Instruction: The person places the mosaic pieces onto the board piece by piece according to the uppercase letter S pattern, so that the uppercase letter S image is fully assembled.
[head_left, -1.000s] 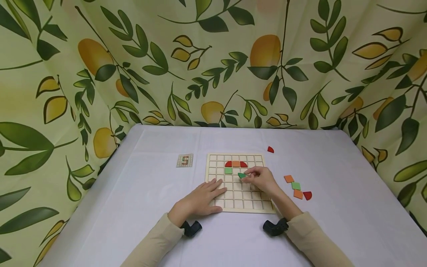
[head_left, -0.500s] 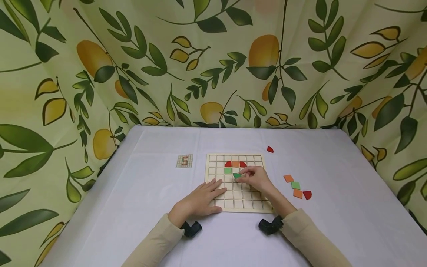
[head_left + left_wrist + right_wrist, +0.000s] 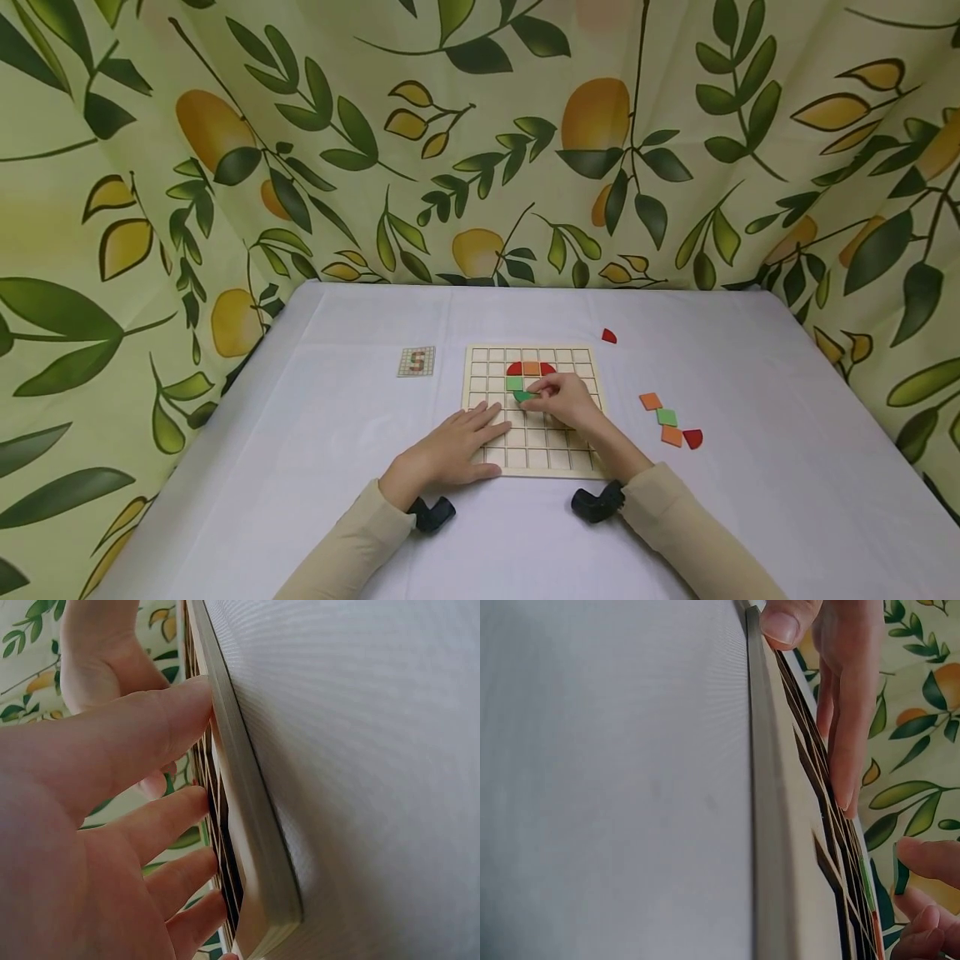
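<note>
A wooden grid board [image 3: 516, 458] lies on the table. Near its top, an orange square tile [image 3: 532, 368] sits between two red rounded tiles [image 3: 513, 368], with a light green square tile [image 3: 514, 383] below the left one. My right hand [image 3: 564, 403] pinches a dark green tile [image 3: 522, 397] with one curved edge between thumb and fingers, over the board just below the light green square. In the right wrist view the dark green tile [image 3: 901, 871] appears edge-on, above the board. My left hand [image 3: 452, 447] rests with fingers spread on the board's lower left part.
A small card [image 3: 416, 362] showing an S pattern on a grid lies left of the board. To the right are two orange squares [image 3: 650, 402], a light green square [image 3: 666, 417] and a red rounded tile [image 3: 693, 438]. Another red tile [image 3: 609, 336] lies farther back.
My right hand has moved left across the board with the dark green tile, from right of the light green square to just below it. The left hand has stayed in place.
</note>
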A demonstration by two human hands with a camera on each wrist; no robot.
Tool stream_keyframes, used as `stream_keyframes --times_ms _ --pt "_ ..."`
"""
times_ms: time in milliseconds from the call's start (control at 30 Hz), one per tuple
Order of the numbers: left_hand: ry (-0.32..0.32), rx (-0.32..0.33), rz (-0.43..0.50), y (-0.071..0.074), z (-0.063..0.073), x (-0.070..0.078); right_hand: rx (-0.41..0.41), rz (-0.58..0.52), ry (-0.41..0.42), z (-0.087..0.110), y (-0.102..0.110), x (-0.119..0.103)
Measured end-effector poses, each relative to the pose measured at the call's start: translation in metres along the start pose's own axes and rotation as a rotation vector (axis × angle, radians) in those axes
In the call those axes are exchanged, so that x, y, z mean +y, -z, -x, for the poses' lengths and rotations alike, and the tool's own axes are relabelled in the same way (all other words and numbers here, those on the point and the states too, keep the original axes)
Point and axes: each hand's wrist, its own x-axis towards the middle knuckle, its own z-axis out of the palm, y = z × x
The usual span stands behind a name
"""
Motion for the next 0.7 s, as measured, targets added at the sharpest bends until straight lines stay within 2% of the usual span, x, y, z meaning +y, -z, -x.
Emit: stream_keyframes --times_ms 467,700 --pt "0.003 -0.004 -0.005 -0.0005 -0.0023 0.0 0.022 0.016 -0.011 -0.0044 -0.0047 -0.0018" --pt "0.007 -0.008 0.005 0.0 -0.0019 -0.0003 0.03 0.07 0.005 -0.0072 -0.0087 -0.001"
